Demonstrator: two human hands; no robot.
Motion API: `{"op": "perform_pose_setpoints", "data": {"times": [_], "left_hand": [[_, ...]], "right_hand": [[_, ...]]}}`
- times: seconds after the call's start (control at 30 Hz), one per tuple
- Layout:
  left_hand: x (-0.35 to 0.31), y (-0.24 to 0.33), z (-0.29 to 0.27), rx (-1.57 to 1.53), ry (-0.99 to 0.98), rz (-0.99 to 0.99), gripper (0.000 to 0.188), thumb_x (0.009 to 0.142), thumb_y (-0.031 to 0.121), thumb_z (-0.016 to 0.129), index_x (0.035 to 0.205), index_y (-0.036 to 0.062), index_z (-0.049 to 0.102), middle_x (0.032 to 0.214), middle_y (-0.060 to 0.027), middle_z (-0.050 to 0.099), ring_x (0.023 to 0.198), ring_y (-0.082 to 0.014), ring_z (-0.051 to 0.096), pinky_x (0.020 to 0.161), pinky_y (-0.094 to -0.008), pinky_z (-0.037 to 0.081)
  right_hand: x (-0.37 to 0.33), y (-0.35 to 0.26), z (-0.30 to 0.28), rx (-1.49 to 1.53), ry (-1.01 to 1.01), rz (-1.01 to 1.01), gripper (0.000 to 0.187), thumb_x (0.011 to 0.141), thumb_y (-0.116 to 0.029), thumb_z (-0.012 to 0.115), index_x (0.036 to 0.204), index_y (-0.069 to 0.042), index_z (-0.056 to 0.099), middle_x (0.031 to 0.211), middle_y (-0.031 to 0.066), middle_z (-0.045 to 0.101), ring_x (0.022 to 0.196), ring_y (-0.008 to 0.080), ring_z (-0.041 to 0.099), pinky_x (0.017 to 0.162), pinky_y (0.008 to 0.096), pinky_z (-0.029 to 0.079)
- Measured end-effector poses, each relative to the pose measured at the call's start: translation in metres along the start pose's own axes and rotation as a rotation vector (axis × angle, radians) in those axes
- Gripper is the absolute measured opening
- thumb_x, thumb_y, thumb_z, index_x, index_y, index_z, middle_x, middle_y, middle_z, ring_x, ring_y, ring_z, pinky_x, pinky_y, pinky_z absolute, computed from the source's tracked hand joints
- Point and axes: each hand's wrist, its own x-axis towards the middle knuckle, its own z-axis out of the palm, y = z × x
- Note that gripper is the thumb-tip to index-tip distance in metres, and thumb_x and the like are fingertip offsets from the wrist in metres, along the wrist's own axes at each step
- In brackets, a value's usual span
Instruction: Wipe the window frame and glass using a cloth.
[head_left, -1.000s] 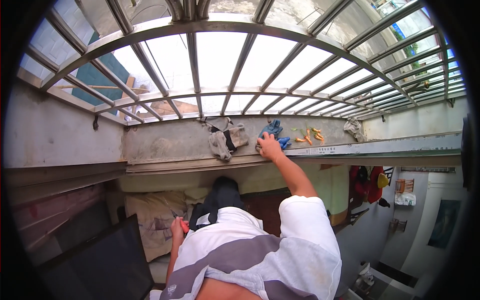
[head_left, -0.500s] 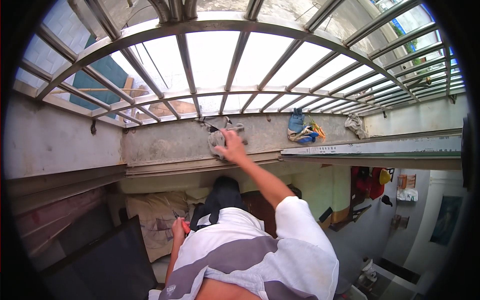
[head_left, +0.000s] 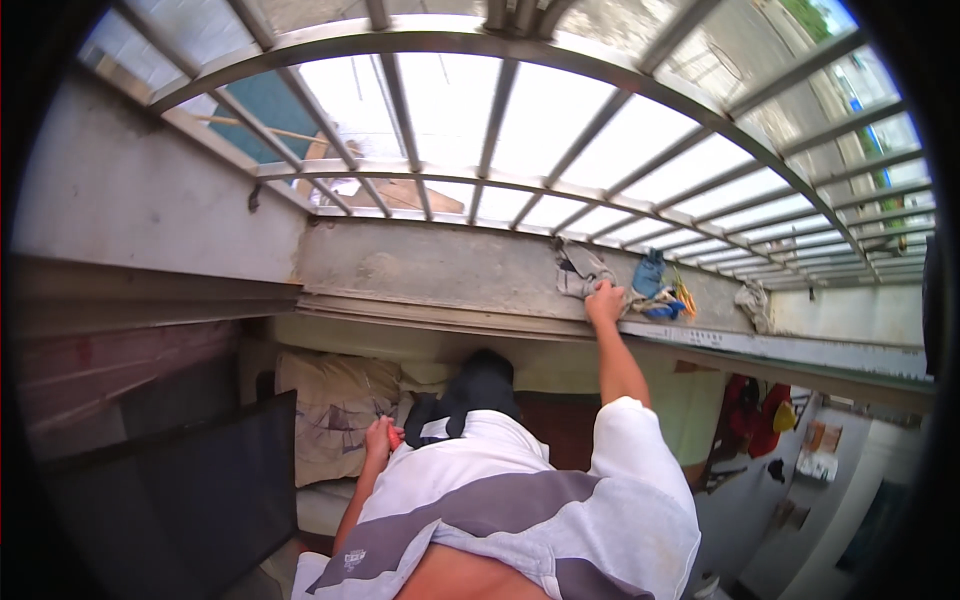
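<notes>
At the concrete sill, my right hand (head_left: 605, 302) is closed on a crumpled grey cloth (head_left: 580, 270) that looks like a work glove. Part of the cloth lies beyond my fingers, toward the bars. Just right of it sits a blue work glove (head_left: 649, 272), with a small bunch of orange and green strips (head_left: 685, 297) beside it. Low at my left side, my left hand (head_left: 379, 437) is wrapped round a red-handled tool (head_left: 395, 437). A thin tip points up from it, but the tool's kind is too small to make out.
Metal window bars (head_left: 495, 120) curve along the far side of the sill (head_left: 430, 265). Another grey rag (head_left: 752, 303) lies at the sill's right end. A window frame (head_left: 800, 345) runs along the near right edge. A dark screen-like panel (head_left: 180, 490) and a pillow (head_left: 335, 415) are at lower left.
My right hand has closed on the grey cloth and shifted it right along the sill, close to the blue glove. The view has turned left. My left hand still holds the red-handled tool.
</notes>
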Motion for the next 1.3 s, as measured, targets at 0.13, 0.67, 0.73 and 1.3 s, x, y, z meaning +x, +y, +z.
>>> {"op": "perform_pose_setpoints", "data": {"times": [0.13,0.67,0.73,1.3], "left_hand": [[-0.015,-0.015,-0.007,-0.107,0.034,0.029,0.032,0.088,0.031,0.043,0.095,0.0001,0.049,0.069,-0.0138,0.059,0.056,-0.0199,0.058,0.053,-0.0295,0.049],[-0.037,-0.048,-0.022,-0.382,0.175,-0.036,0.033,0.088,0.031,0.043,0.097,-0.0002,0.049,0.072,-0.0148,0.058,0.057,-0.0207,0.059,0.053,-0.0302,0.048],[-0.033,-0.044,-0.02,-0.363,0.152,-0.031,0.033,0.089,0.031,0.043,0.097,-0.0002,0.049,0.071,-0.0142,0.058,0.056,-0.0209,0.059,0.051,-0.0303,0.048],[-0.045,-0.058,-0.009,-0.312,0.201,-0.126,0.03,0.088,0.027,0.043,0.097,-0.0006,0.049,0.069,-0.0147,0.059,0.054,-0.0215,0.059,0.05,-0.0304,0.049]], "right_hand": [[-0.07,-0.115,0.027,0.216,-0.124,-0.367,0.017,0.061,-0.01,0.061,0.078,-0.012,0.059,0.086,0.0142,0.052,0.085,0.0313,0.05,0.075,0.0412,0.042],[-0.055,-0.194,-0.023,0.593,0.115,-0.75,0.03,0.065,-0.001,0.047,0.091,-0.008,0.06,0.093,0.0124,0.05,0.092,0.0261,0.049,0.081,0.0359,0.04],[-0.023,-0.135,0.012,0.383,-0.005,-0.529,0.033,0.07,-0.017,0.056,0.103,-0.012,0.058,0.105,0.0152,0.049,0.1,0.0314,0.046,0.085,0.0404,0.038],[-0.132,-0.39,0.09,0.796,-0.14,-0.933,0.026,0.063,-0.005,0.056,0.088,-0.009,0.061,0.091,0.0146,0.051,0.088,0.0305,0.05,0.078,0.0371,0.042]]}}
